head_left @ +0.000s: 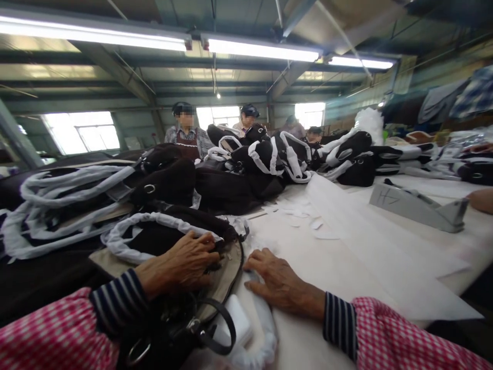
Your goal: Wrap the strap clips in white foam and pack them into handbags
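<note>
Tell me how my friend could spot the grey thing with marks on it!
Find the white tabletop in front of the dark bags. Beyond the person's right hand, toward the picture's right edge, sits what looks like a tape dispenser. Unlike the flat white sheets beside it, it's grey and blocky, with dark marks.

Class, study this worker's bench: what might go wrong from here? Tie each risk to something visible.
1. The left hand is at the open bag; its fingers might catch on the opening's edge.
2. The white-wrapped handle curves by the right hand; its loose-looking wrapping could snag or tear.
3. A white sheet pokes past the table edge near the right sleeve, which may drag it off.
</note>
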`<state>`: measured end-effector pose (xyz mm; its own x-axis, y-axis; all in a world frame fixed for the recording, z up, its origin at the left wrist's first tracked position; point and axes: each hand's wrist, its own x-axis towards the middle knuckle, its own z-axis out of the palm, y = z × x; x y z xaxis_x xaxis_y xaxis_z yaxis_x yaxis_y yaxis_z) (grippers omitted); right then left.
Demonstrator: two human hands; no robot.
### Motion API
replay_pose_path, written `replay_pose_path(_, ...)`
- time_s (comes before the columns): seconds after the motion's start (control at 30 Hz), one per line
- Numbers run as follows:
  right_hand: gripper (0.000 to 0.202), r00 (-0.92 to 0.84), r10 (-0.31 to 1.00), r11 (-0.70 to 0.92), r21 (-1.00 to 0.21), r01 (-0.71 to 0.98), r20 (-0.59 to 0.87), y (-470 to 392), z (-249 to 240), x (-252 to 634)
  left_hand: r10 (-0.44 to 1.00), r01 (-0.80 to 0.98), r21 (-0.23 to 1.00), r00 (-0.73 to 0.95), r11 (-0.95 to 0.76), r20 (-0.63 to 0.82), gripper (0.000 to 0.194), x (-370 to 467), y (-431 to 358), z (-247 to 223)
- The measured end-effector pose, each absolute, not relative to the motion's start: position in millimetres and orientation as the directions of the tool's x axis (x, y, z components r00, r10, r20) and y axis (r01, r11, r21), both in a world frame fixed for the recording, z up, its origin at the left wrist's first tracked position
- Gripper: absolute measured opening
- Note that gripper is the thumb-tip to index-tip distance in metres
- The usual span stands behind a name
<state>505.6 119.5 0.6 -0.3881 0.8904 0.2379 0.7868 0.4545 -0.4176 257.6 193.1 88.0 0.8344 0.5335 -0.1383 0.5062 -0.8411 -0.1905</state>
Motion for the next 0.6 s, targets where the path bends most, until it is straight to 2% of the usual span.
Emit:
replay_pose_path(0.1,0.034,-0.327,0.927,0.375,-0.388,0.842,0.185,129,3,500,0.588,0.552,-0.220,0.792,-0.804,-0.165,0.047,255,189,88)
replay_pose_path(0.2,0.045,-0.279,0.941,0.336,-0.428,0.839,0.192,140,4,490,0.592,0.561,-0.195,0.783,-0.804,-0.190,0.058,253,187,84)
replay_pose_path(0.3,0.046,-0.244,0.945,0.318,-0.435,0.842,0.219,145,4,480,0.512,0.491,-0.154,0.846,-0.857,-0.152,0.047,249,188,78)
replay_pose_path(0.4,0.035,-0.287,0.924,0.359,-0.313,0.879,0.254,140,3,474,0.446,0.433,-0.118,0.887,-0.893,-0.120,0.041,246,192,70)
replay_pose_path(0.53,0.021,-0.412,0.834,0.488,-0.142,0.861,0.368,135,-1,468,0.459,0.444,-0.135,0.879,-0.886,-0.128,0.024,253,200,62)
replay_pose_path(0.6,0.019,-0.522,0.771,0.585,-0.083,0.807,0.365,137,-2,465,0.474,0.453,-0.163,0.872,-0.876,-0.122,0.014,259,201,63)
